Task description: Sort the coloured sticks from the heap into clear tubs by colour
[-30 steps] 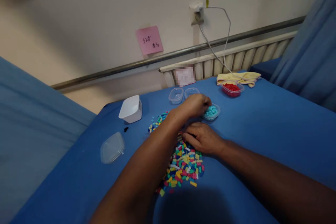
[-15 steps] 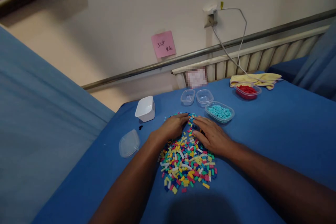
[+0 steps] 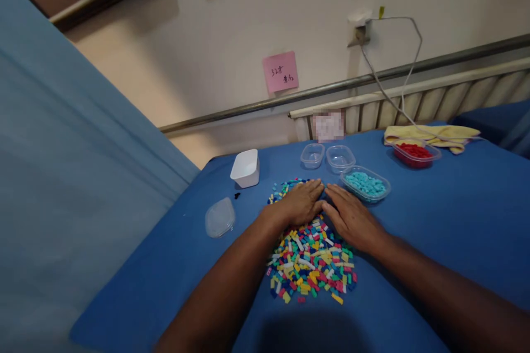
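Observation:
A pile of small multicoloured toy bricks (image 3: 308,265) is spread over the blue cloth in front of me. My left hand (image 3: 304,202) lies flat across the pile's far part, fingers stretched out to the right. Opposite it, my right hand (image 3: 351,218) rests on the pile's right edge with its fingers extended. The two hands' fingertips and thumbs come together or nearly so; whether they touch I cannot tell. Bricks under the palms are hidden. Just beyond my right hand stands a clear tub of light-blue pieces (image 3: 365,183).
Two clear tubs, one on the left (image 3: 312,156) and one on the right (image 3: 340,159), stand at the back. A white box (image 3: 245,169), a clear lid (image 3: 220,218) and a small black item (image 3: 237,196) lie left. A red-filled tub (image 3: 415,154) and yellow cloth (image 3: 434,135) are back right.
My left hand has slid right across the pile towards my right hand, closing the gap between them. More bricks show at the pile's far left. The camera has turned slightly left.

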A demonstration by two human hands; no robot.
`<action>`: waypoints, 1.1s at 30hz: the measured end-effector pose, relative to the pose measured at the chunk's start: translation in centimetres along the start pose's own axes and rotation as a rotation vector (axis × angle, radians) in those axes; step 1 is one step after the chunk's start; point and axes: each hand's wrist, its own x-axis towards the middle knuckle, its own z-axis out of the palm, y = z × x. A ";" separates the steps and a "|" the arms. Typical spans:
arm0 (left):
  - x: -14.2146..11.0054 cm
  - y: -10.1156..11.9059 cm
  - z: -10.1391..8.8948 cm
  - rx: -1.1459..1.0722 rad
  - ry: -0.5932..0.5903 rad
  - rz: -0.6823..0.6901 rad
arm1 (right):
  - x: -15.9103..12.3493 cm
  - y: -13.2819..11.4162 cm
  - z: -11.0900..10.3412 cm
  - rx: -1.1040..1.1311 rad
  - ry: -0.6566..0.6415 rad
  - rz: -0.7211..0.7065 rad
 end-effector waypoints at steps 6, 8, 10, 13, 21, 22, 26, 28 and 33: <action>-5.2 -1.2 -1.5 -0.091 0.161 -0.199 | 0.0 -0.4 -0.1 -0.059 -0.129 0.018; -7.2 -2.6 -1.7 -0.101 0.209 -0.278 | 0.1 -0.7 -0.7 -0.020 -0.147 0.000; -9.2 -3.9 -1.4 -0.101 0.216 -0.292 | 0.3 -0.9 -1.3 0.062 -0.145 -0.028; -12.0 -4.9 -0.3 -0.123 0.268 -0.354 | 0.3 -0.9 -1.9 0.155 -0.101 -0.057; -14.1 -4.9 1.9 -0.312 0.581 -0.461 | -0.6 -0.5 -1.8 0.146 -0.102 -0.055; -13.8 -5.0 2.0 -0.304 0.610 -0.470 | -0.7 -0.5 -2.0 0.152 -0.093 -0.048; -12.1 -5.1 2.2 -0.257 0.582 -0.382 | -0.7 -0.7 -2.4 0.158 -0.096 -0.022; -11.4 -4.9 2.2 -0.223 0.525 -0.307 | -0.8 -0.7 -2.4 0.163 -0.101 -0.006; -11.6 -4.7 2.1 -0.233 0.491 -0.236 | -0.8 -0.5 -2.5 0.185 -0.109 0.024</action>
